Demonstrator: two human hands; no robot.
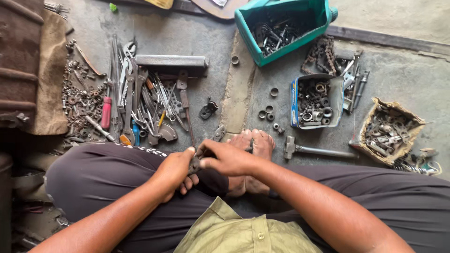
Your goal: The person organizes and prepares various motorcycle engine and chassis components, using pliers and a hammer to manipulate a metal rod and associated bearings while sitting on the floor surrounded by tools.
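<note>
Loose nuts and bolts (79,100), heaped on the floor at far left. Hand tools (140,105), spread flat just beside them: wrenches, pliers, screwdrivers. Left hand (173,172), fingers curled tight on a small dark metal part (195,164), held over the lap. Right hand (225,159), thumb and fingers pinched on the same part. Teal cut-open container (253,47): dark metal pieces. Blue tin (294,100): bearings and rings. Hammer (314,150), near the feet. Torn cardboard box (370,122), far right: small metal fittings.
</note>
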